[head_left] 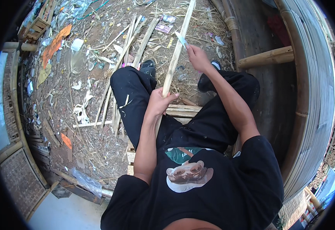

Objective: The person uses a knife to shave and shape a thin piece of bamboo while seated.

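A long pale bamboo strip (pixel 174 57) runs from my lap up and away between my knees. My left hand (pixel 161 100) is wrapped round its near part, with the thumb pointing right. In my right hand (pixel 198 57) is a knife (pixel 181 39), its blade tilted up and left against or very close to the strip's upper part. I cannot tell whether the blade touches it. The knife's handle is hidden in my fist. Both forearms reach up from my lap, and the strip's near end disappears beside my left forearm.
Several cut bamboo strips (pixel 131 42) lie on the littered dirt ground left of the strip. Beneath me shows a wooden slatted seat (pixel 183 111). A bamboo frame (pixel 265 57) stands close on my right. Woven panels (pixel 21 180) and a crate (pixel 41 21) are at the left.
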Demonstrator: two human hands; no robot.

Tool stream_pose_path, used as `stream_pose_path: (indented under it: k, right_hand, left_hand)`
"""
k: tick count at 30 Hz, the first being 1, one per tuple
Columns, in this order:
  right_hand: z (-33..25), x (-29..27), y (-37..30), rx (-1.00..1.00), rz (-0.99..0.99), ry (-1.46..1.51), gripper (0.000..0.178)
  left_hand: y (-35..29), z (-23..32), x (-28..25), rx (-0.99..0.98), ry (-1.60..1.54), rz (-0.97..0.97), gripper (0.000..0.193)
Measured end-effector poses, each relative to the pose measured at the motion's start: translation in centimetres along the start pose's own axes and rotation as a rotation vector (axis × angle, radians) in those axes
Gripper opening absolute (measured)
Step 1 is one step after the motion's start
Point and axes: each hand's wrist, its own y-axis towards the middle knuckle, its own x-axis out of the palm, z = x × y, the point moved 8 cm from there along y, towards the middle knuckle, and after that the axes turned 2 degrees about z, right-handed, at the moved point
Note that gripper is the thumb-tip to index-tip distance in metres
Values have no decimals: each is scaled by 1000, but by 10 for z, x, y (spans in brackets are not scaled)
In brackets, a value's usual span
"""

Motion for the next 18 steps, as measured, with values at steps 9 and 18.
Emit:
stream_pose_path:
  k: [9,18]
  right_hand:
    - [-7,25,2,-48,-167,-11,47]
    - [1,26,-39,336,-352,335,42]
  left_hand:
    - [-1,2,-6,0,19,51,31]
    - [5,-2,-6,9,11,31,28]
